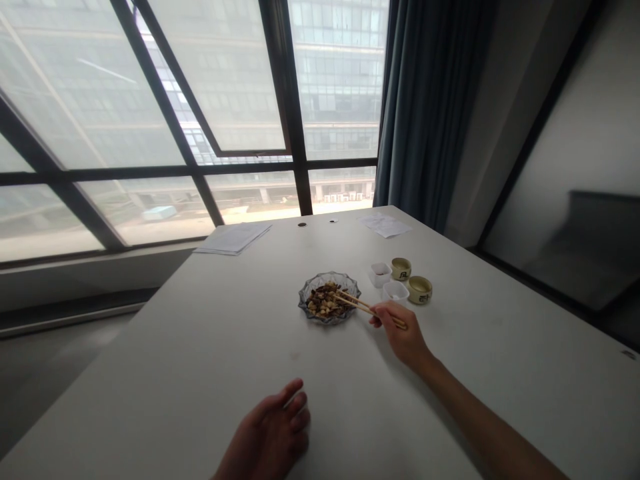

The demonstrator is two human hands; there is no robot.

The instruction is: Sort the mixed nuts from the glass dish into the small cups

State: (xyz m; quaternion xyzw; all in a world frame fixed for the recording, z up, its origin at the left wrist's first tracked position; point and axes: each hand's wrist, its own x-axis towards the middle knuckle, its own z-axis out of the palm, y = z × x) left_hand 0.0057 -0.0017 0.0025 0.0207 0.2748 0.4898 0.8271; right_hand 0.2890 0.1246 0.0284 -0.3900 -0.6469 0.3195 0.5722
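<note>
My right hand [400, 333] is closed around a pair of wooden chopsticks [363, 305]. Their tips reach into a glass dish [306, 303] filled with mixed nuts [323, 300] on the white table [200, 360]. My left hand [273, 433] rests flat on the table near its front edge, fingers loosely stretched out and holding nothing. It lies well short of the dish.
Just right of the dish stand two small white square cups [381, 273] and two small yellowish ceramic cups [419, 289]. Paper sheets [235, 237] lie at the far left, more paper [386, 225] at the far right. A large window and a curtain are behind.
</note>
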